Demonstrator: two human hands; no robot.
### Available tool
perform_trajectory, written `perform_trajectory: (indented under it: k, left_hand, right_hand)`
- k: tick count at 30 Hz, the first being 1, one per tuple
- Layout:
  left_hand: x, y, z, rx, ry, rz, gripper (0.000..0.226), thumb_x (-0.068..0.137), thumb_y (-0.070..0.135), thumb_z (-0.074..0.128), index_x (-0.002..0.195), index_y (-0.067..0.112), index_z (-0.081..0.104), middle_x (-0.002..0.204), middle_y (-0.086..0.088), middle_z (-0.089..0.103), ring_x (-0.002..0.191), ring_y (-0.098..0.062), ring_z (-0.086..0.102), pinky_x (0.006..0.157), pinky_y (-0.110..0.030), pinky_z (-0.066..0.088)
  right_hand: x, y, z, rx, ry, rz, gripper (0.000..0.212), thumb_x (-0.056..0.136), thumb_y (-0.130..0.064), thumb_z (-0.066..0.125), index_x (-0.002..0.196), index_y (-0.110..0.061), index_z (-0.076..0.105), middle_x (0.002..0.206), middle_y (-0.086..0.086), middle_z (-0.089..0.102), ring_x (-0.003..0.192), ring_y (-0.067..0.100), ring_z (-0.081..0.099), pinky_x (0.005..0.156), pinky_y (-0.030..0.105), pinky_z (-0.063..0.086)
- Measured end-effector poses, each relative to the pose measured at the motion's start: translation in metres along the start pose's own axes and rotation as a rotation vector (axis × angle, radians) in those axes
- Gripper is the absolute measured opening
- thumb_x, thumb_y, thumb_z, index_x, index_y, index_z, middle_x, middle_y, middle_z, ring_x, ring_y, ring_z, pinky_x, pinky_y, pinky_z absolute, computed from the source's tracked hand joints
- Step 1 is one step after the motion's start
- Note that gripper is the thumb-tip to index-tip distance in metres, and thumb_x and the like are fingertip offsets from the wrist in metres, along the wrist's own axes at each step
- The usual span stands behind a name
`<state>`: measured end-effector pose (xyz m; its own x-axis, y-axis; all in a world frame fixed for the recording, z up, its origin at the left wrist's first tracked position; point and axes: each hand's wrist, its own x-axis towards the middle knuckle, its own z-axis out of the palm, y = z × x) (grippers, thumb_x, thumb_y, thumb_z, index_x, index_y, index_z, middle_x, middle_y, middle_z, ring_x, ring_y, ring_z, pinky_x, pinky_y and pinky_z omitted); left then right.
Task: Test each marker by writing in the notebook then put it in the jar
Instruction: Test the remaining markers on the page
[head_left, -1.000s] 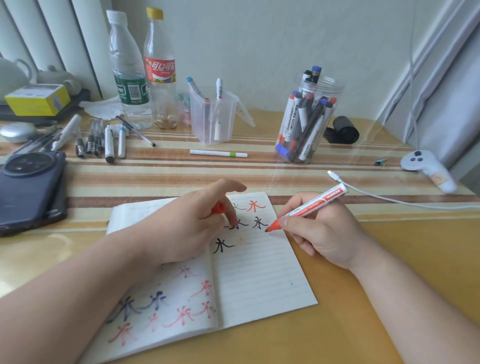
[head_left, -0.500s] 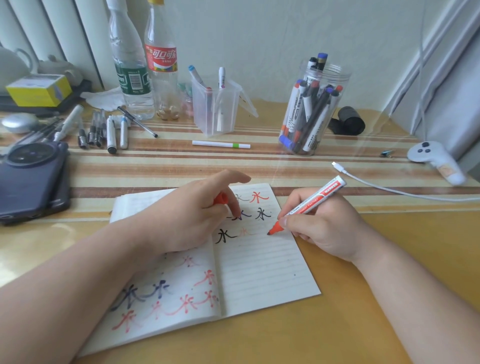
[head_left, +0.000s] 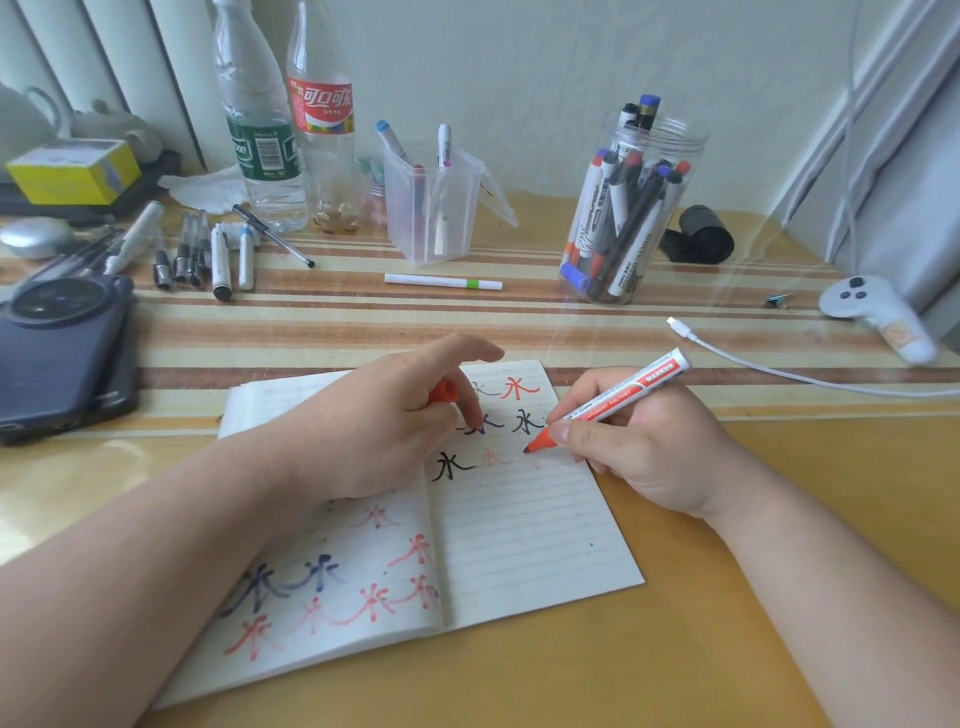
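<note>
On the right page of the open notebook (head_left: 524, 530), the red marker (head_left: 613, 402) has its tip at the third row of characters; can't tell if it touches. Right hand (head_left: 639, 452) grips the marker pen-style. Left hand (head_left: 363, 431) rests on the notebook, pinching the red cap (head_left: 443, 391). Notebook lies flat on the surface (head_left: 727, 623). Jar (head_left: 631, 208) of markers stands well behind, back right.
</note>
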<state>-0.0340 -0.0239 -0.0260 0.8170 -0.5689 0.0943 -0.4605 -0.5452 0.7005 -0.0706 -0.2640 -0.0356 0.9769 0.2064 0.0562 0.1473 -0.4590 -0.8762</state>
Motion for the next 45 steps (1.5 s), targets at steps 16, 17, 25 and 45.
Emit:
perform_trajectory:
  k: [16,17,25,45]
  left_hand:
    - [0.0003,-0.0030,0.0011,-0.003,-0.002,0.003,0.060,0.087,0.001,0.045,0.135,0.036,0.047,0.097,0.020,0.070,0.078,-0.004,0.059,0.071,-0.015,0.043]
    - [0.0003,-0.0028,0.0010,0.000,0.000,-0.001,0.061,0.087,-0.001,0.045,0.135,0.036,0.047,0.097,0.019,0.070,0.078,-0.004,0.059,0.071,-0.015,0.043]
    - [-0.0001,-0.0014,0.0009,0.010,-0.002,-0.008,0.062,0.087,-0.002,0.046,0.136,0.037,0.046,0.099,0.019,0.070,0.077,-0.005,0.059,0.071,-0.017,0.045]
    - [0.0016,-0.0071,0.0055,0.116,0.048,0.073,0.060,0.093,-0.001,0.050,0.138,0.039,0.046,0.101,0.026,0.068,0.083,0.002,0.057,0.072,-0.008,0.042]
  right_hand:
    - [0.0009,-0.0008,0.0005,0.182,0.044,0.028,0.007,0.075,-0.014,0.071,0.074,-0.007,0.070,0.058,0.006,0.061,0.052,0.017,0.052,0.045,0.019,0.039]
    - [0.0020,0.0002,-0.0004,0.229,0.083,0.062,0.008,0.074,-0.013,0.068,0.071,-0.006,0.068,0.055,0.007,0.057,0.051,0.018,0.047,0.043,0.019,0.035]
    - [0.0048,0.0015,-0.0001,0.025,0.087,0.073,0.017,0.073,-0.023,0.068,0.072,-0.007,0.063,0.057,0.011,0.053,0.052,0.019,0.045,0.047,0.025,0.034]
    - [0.0067,0.0030,-0.0055,0.381,0.191,0.097,0.010,0.070,-0.007,0.061,0.068,0.001,0.055,0.050,0.007,0.039,0.045,0.017,0.030,0.042,0.021,0.021]
